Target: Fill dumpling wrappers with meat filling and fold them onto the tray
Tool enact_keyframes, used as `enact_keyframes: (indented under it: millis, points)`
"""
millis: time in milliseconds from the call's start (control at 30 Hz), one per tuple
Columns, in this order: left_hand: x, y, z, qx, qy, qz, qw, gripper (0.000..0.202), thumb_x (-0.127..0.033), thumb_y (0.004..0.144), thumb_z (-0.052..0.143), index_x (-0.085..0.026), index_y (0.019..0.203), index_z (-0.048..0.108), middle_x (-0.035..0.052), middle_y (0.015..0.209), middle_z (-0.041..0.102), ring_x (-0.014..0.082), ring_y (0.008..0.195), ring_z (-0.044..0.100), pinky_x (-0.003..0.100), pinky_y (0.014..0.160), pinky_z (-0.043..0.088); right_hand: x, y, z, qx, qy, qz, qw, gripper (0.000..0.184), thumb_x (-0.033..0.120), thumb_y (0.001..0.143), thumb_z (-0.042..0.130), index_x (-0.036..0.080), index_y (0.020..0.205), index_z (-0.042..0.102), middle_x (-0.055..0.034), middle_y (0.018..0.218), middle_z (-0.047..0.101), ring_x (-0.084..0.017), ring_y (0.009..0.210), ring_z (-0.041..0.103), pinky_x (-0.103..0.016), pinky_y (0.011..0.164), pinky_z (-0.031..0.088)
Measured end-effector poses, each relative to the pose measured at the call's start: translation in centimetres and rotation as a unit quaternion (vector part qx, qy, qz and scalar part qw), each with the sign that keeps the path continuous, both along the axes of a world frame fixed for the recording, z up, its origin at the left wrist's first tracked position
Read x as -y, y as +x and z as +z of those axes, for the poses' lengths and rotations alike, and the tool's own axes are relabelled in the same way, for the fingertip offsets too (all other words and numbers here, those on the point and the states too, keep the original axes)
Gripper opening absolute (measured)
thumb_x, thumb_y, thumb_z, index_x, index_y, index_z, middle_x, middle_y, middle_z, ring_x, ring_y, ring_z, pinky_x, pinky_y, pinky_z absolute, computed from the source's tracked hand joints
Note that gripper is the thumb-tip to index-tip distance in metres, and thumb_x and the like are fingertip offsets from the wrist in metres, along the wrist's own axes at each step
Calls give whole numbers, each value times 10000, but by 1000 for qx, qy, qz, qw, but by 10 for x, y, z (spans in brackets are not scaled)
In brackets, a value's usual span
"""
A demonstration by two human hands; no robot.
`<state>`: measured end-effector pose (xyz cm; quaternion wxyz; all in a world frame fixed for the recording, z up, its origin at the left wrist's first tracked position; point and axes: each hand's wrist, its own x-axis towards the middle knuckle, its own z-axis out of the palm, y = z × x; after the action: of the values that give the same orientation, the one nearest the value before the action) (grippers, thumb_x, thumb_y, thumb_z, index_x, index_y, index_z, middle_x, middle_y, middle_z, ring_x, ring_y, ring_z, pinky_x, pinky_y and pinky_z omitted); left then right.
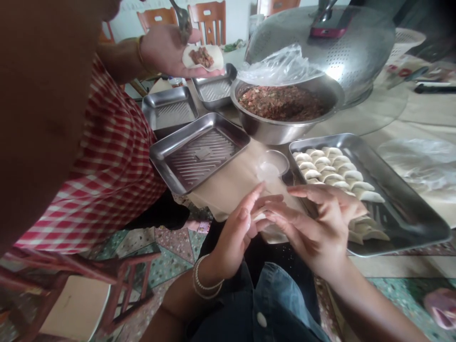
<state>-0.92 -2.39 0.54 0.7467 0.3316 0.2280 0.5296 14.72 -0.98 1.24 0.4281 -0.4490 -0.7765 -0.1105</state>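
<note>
My left hand [237,232] and my right hand [315,225] meet in front of my body, fingers bent together around a dumpling [261,216]. Only a small pale edge of it shows; the fingers hide the rest. Just beyond my fingertips stands a small clear bowl [273,165]. To the right, a metal tray [409,209] holds rows of folded dumplings [331,166], partly behind my right hand. At upper left, a co-worker's hand [164,50] carries a flat wrapper [216,58] topped with meat filling, with a spoon [183,21] above it.
A large steel bowl [274,130] of minced filling stands at the back under a plastic bag [281,66]. Behind it leans a big perforated metal lid [285,38]. Ridged metal trays [199,154] sit at left. A wooden chair [138,289] stands at lower left.
</note>
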Motion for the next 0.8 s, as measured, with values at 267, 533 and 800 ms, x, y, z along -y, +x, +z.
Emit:
enact_keyframes:
  millis: [267,533,800]
  points:
    - [14,25,-2,89,-16,22,996,587,-307,889,546,-296,1443,355,39,1531,375,222,1426,318,380,1176,245,-5,-6,4,-86,7,2,996,86,238,799,721,281,873,718,-24,814,589,-234,914,559,-442,839,329]
    - [16,24,-2,52,9,18,998,693,-319,872,568,-367,1483,246,16,1556,329,238,1451,259,421,1171,241,-6,-5,2,-76,-13,48,996,287,238,811,713,377,1061,690,16,863,639,-205,964,522,-425,835,359]
    - [12,19,0,14,-12,45,999,551,-283,886,557,-379,1411,418,-41,1513,407,255,1411,336,391,1167,266,-5,-4,10,-34,-53,67,996,190,240,819,701,328,986,682,-20,1001,564,-246,1063,505,-471,903,304]
